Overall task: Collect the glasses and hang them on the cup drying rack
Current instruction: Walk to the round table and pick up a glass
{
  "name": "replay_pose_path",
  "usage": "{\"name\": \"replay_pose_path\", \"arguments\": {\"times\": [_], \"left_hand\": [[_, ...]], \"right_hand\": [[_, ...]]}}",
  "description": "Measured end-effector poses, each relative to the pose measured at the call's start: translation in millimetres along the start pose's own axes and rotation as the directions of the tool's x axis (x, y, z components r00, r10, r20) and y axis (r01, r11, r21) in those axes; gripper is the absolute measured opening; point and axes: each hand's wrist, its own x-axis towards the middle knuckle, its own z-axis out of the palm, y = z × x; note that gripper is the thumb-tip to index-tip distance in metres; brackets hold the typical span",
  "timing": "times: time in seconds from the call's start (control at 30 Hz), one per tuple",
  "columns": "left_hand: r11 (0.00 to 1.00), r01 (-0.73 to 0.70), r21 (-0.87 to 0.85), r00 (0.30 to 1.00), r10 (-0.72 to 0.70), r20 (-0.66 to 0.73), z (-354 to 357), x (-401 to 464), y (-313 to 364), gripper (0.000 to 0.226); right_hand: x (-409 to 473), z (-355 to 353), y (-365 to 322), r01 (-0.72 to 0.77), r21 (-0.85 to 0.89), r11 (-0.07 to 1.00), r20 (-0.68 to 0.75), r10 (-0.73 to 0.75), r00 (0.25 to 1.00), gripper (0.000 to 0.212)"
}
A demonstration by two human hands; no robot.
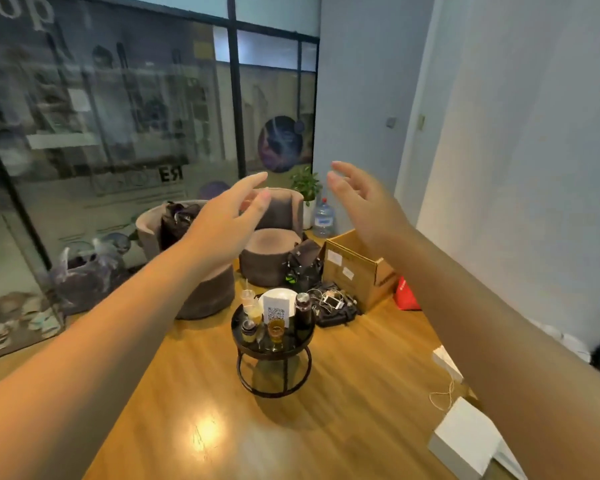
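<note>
Both bare arms reach out over the wooden floor [343,393], raised well above everything. The left hand [227,216] has its grip wide open, fingers straight and spread a little, holding and touching nothing. The right hand [364,199] is just as open, fingers loosely extended, thumb apart, empty too.

Below and between the arms stands a small round black metal table with a ring base [273,351]. On its tabletop, near the front, sits a stemmed glass of amber drink [276,332], with a small dark-lidded jar [248,330] to its left. Farther back stand a clear plastic cup with a straw [247,299], a white card printed with a QR code [275,308] and a dark cylindrical flask with a silver cap [302,310].

Beyond the table are two brown round upholstered chairs [274,237]; to the far right, an open cardboard box [357,265].
</note>
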Motion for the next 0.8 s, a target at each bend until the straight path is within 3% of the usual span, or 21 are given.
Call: {"name": "replay_pose_path", "arguments": {"times": [0.2,0.33,0.57,0.8], "left_hand": [[0.998,-0.058,-0.013,0.997,0.059,0.048,70.2,84.1,-52.6,0.051],[0.996,-0.078,-0.049,0.992,0.083,0.099,117.9,145.8,-86.2,0.047],[1.0,0.026,-0.003,0.992,-0.025,0.12,175.1,238.6,-172.0,0.047],[0.99,0.121,0.077,0.965,-0.135,0.226,235.3,281.6,-280.8,0.048]], "right_hand": [[70.1,-13.9,94.2,-0.08,-0.049,0.996,-0.095,0.076,0.993,0.053],[126.8,-10.8,158.7,-0.117,-0.047,0.992,-0.086,0.113,0.99,0.053],[217.3,21.2,256.8,-0.152,-0.075,0.986,0.051,0.156,0.987,0.051],[273.8,91.0,341.1,-0.211,-0.103,0.972,0.202,0.229,0.952,0.055]]}}
